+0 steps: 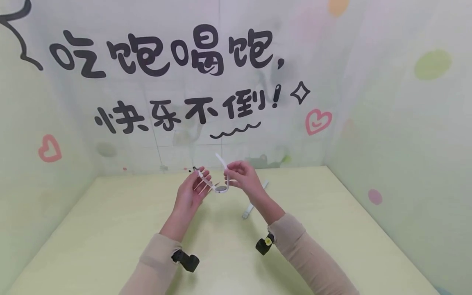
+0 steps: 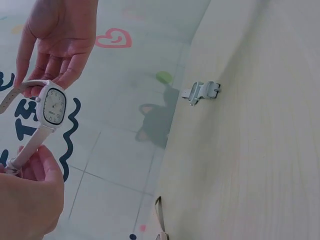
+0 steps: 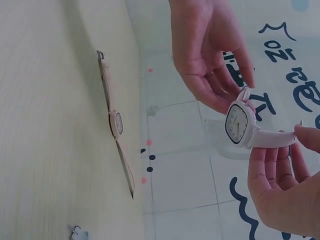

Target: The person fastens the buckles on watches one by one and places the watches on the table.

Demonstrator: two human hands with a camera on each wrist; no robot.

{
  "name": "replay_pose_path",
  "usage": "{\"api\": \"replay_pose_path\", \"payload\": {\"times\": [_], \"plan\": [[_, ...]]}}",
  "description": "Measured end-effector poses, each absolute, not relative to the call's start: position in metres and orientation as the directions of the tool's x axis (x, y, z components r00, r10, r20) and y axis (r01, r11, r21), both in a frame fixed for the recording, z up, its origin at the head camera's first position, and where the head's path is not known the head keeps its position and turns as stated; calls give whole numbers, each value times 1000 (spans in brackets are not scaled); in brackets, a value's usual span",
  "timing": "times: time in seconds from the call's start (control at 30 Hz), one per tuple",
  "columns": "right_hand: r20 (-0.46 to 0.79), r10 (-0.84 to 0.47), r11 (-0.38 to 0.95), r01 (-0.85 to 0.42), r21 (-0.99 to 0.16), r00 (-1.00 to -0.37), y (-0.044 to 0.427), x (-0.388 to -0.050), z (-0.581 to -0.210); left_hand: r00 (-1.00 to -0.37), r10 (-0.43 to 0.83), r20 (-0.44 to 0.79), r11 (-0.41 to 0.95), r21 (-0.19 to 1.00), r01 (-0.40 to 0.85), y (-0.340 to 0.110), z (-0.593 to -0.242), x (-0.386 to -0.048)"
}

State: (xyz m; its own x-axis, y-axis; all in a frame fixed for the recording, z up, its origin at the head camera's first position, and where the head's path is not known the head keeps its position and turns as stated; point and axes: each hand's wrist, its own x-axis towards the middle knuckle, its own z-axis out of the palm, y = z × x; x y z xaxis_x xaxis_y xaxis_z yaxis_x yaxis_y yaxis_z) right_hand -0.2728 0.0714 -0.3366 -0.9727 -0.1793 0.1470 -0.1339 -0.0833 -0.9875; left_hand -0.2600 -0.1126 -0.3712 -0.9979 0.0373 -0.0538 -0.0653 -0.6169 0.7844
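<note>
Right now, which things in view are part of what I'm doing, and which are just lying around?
In the job:
- White watch, gripped by both hands
- Left hand, at its buckle end
- Right hand, on its other strap

Just lying on the table:
- Pinkish watch
- Pale grey strapped item, probably another watch

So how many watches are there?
3: a white watch held by the left hand and right hand, and on the table a pale grey watch and, further left, a pinkish watch.
</note>
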Motion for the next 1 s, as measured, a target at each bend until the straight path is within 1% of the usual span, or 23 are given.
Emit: {"api": "replay_pose_path", "payload": {"times": [0.07,0.23,0.57,0.73,1.0], "plan": [[160,-190,-71,-149,-986,-969,71,-274,-337,-999,16,-29,-632,774,-32,-113,-368,-261],[167,-201,-26,-165,-986,-965,73,-274,-339,-1000,0,4,-645,764,3,-111,-365,-263],[207,-269,57,-231,-971,-941,76,-273,-350,-998,-30,64,-568,820,69,-107,-368,-258],[234,-285,64,-262,-963,-929,75,-274,-349,-995,-22,94,-573,814,89,-107,-365,-258],[253,-310,100,-296,-950,-916,73,-277,-343,-994,-33,101,-542,834,103,-107,-361,-262]]}}
